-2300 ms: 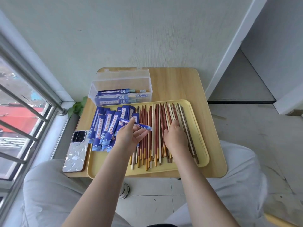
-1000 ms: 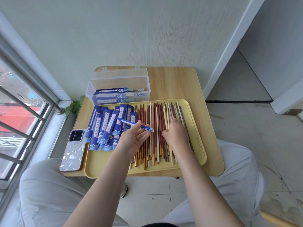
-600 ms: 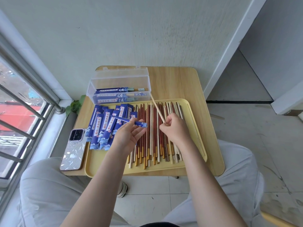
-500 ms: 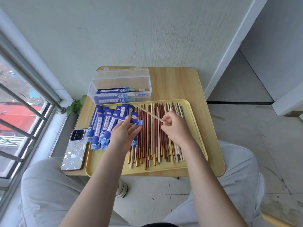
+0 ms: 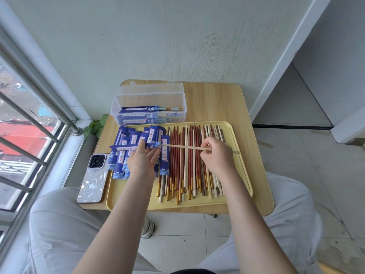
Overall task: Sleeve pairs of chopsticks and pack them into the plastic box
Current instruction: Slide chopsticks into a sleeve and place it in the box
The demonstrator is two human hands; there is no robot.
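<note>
Held palm-up over the yellow plastic tray (image 5: pixel 245 175), the left hand (image 5: pixel 143 162) pinches a blue printed paper sleeve (image 5: pixel 136 147) sideways, while a pale wooden chopstick (image 5: pixel 185 147), gripped by the curled right hand (image 5: pixel 216 155), is pointed at its open end.

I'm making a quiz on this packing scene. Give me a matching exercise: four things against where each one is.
Things:
1. phone
2. box
3. pale chopstick
4. blue sleeve

Places:
A. held by the right hand
B. behind the tray
C. held by the left hand
D. left of the tray, at the table edge

Pairs: 1-D, 2-B, 3-A, 4-C
</note>
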